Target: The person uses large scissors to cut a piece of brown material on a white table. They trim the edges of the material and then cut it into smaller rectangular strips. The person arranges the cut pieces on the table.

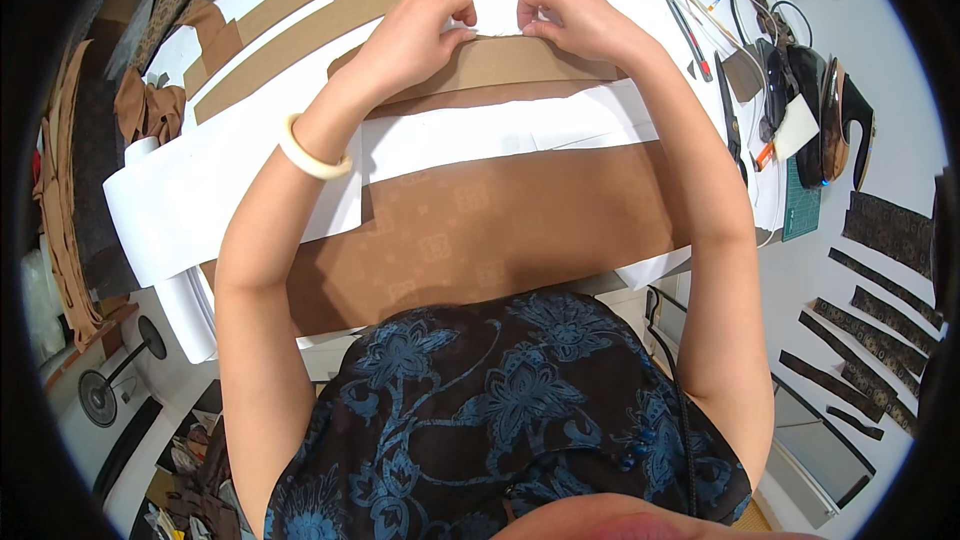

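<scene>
A tan fabric piece (520, 65) with a curved outline lies at the far side of the table in front of me. My left hand (428, 30) and my right hand (572, 18) pinch its far edge between thumb and fingers, a short gap apart. The fingertips are partly turned from view. Beneath the piece shows a strip of brown fabric (490, 96) on white paper (470, 130). Nearer to my body, a wide brown patterned cloth (520, 210) spreads across the table, partly covered by the paper.
Two long tan strips (330, 40) lie far left beside crumpled brown fabric (150, 105). A paper roll (185, 310) hangs at the left edge. Right of my right arm are scissors (728, 105), cords, a black iron-like tool (800, 80) and a green cutting mat (801, 202).
</scene>
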